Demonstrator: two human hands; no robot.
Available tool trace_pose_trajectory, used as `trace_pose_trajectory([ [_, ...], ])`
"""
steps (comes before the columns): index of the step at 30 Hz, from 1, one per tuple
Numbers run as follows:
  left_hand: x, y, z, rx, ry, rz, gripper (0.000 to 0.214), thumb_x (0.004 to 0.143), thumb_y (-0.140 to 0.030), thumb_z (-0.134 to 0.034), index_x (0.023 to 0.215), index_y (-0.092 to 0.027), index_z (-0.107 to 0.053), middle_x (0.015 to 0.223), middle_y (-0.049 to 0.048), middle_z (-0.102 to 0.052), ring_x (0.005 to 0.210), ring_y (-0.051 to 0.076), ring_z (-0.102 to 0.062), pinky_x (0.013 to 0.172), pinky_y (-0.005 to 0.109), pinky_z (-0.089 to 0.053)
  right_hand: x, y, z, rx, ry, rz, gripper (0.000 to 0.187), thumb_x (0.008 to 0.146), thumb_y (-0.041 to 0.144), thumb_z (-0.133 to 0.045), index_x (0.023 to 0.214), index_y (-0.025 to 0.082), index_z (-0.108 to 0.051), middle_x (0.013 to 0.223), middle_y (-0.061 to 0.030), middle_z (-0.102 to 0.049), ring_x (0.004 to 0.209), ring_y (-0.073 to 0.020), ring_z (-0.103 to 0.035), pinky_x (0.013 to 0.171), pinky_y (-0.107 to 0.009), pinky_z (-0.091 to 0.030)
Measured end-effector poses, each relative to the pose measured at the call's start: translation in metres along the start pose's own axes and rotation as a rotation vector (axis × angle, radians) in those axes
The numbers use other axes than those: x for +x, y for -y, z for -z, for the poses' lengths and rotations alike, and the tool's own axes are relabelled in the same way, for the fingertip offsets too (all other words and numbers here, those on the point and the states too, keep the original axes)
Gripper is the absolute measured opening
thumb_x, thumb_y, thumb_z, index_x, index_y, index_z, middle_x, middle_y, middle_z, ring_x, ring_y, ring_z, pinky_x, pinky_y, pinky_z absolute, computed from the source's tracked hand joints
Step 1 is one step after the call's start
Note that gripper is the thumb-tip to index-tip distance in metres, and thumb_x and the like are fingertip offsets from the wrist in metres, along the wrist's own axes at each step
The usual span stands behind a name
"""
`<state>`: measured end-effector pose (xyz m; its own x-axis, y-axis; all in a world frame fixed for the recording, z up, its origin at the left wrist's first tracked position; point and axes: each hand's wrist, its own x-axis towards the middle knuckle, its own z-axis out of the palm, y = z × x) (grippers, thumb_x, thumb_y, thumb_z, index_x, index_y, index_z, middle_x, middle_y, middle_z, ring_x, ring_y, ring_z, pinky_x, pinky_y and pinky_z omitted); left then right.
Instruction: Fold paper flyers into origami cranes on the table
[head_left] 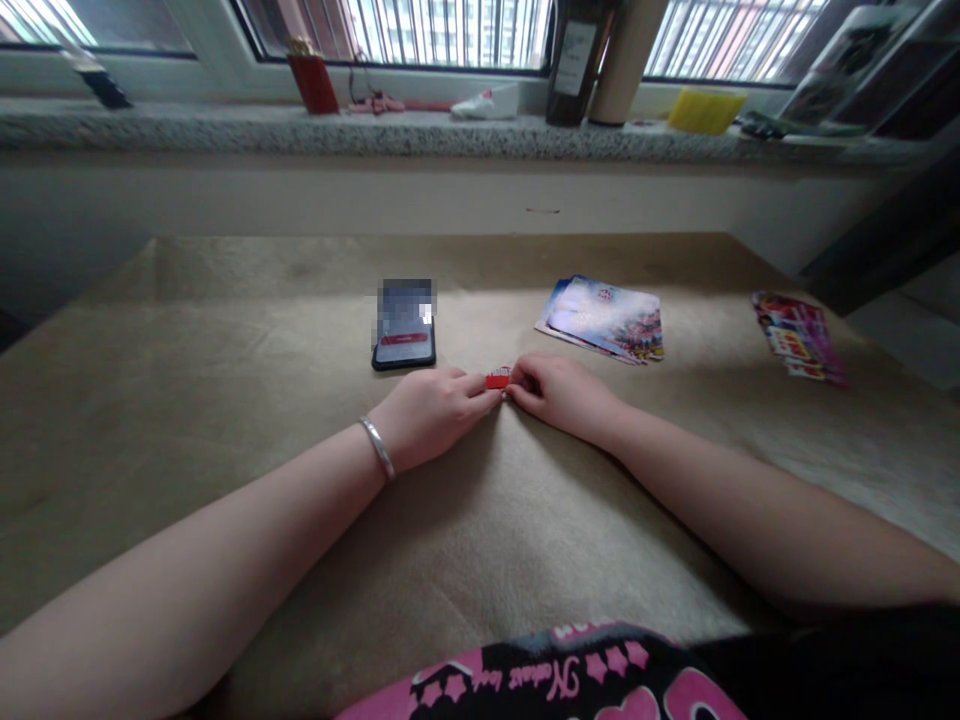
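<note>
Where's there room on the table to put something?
The table is bare left of the phone and between the bluish cards and pink cards. The middle is crowded: left hand and right hand hold a red piece near the phone.

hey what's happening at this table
A person's left hand and right hand hold a small red item between their fingers, one at each end, too small to identify. On the table, a phone lies beyond the left hand, a pile of cards beyond the right, and more printed pieces farther right.
</note>
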<state>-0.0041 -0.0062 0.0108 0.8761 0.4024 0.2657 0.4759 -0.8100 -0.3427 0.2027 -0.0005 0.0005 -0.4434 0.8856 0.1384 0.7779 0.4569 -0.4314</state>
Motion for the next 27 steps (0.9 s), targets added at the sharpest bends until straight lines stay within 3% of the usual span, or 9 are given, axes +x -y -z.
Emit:
trace_pose_trajectory([
  [12,0.001,-0.003,0.004,0.028,0.076,-0.003,0.019,0.090,-0.018,-0.053,0.106,-0.017,-0.062,0.088,0.0024,-0.065,0.072,0.014,-0.059,0.058,0.024,-0.041,-0.004,-0.015,0.000,0.126,-0.048,0.183,0.003,0.082,0.018,-0.059,0.082,0.016,-0.060,0.074,-0.0011,-0.056,0.065,-0.0109,-0.049,0.060,-0.021,-0.037],
  [15,0.001,-0.002,0.003,0.028,0.062,-0.001,0.019,0.090,-0.019,-0.054,0.106,-0.018,-0.062,0.088,0.0024,-0.065,0.072,0.014,-0.059,0.059,0.024,-0.042,-0.008,-0.017,0.003,0.099,-0.030,0.304,0.012,0.086,0.018,-0.053,0.087,0.017,-0.065,0.085,-0.0051,-0.059,0.070,-0.0115,-0.054,0.065,-0.022,-0.040],
  [18,0.000,-0.001,0.002,0.025,0.030,-0.013,0.019,0.089,-0.020,-0.054,0.107,-0.018,-0.061,0.091,0.0024,-0.065,0.073,0.014,-0.059,0.060,0.025,-0.044,-0.011,-0.015,0.003,0.006,-0.073,0.349,0.016,0.088,0.021,-0.052,0.088,0.017,-0.068,0.081,-0.0057,-0.059,0.069,-0.0128,-0.053,0.064,-0.023,-0.039],
  [27,-0.002,0.002,-0.002,-0.015,-0.015,-0.010,0.021,0.092,-0.022,-0.051,0.110,-0.022,-0.061,0.092,0.0011,-0.066,0.073,0.014,-0.059,0.060,0.025,-0.045,-0.012,-0.005,0.004,-0.121,-0.050,0.231,0.018,0.086,0.021,-0.050,0.080,0.014,-0.065,0.077,-0.0065,-0.057,0.071,-0.0149,-0.052,0.065,-0.025,-0.038],
])
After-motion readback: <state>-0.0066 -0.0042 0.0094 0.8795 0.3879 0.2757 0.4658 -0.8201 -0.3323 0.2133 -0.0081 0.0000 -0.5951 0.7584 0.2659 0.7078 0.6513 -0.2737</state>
